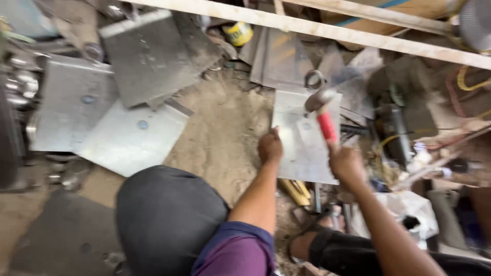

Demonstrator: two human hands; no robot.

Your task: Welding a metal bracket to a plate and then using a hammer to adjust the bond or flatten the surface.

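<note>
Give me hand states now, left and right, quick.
Left hand: closed on the edge of the metal sheet, gripping it.
Right hand: closed around the red-handled hammer, raised over the sheet.

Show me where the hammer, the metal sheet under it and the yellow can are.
hammer (327,125), head view, on its red handle.
metal sheet (299,153), head view, on its bare middle.
yellow can (239,33), head view, on its side.

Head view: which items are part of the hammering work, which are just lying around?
In use:
right hand
red-handled hammer
metal sheet
left hand, at the sheet's left edge

Lying about:
stacked metal sheets
yellow can
metal ring
wooden beam
</note>
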